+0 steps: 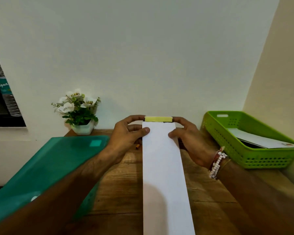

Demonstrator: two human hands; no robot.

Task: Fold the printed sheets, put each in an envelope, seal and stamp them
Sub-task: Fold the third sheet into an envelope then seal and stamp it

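the envelope (163,167) runs lengthwise away from the person down the middle of the desk (122,192). both hands are on its far end. the left hand (126,134) pinches the left corner with the thumb on top and fingers curled behind, and the right hand (188,139) does the same on the right corner. the index fingers sit at either end of the flap (158,119), which shows a yellow strip. looks to me like the sealing step, with the flap about to be folded down.

stuff that could go wrong: if one hand leads, the flap goes down crooked and the strip grabs off-line, leaving a wrinkle or a gap. a thumb too close to the fold could get caught on the strip. if the sheet inside rides up to the fold it could get stuck in the seal, but i can't see inside to tell. also can't tell if the near end rests on the desk or floats, and if it floats, pressing will just bend it.

room-wise it's tight. there's a teal folder (49,167) on the left and a green basket (227,138) with papers (261,141) in it on the right. a plant (78,112) sits at the back edge against the wall, and a small orange bit (137,146) lies just under the left hand. the bare strip down the middle is the only place to press flat.
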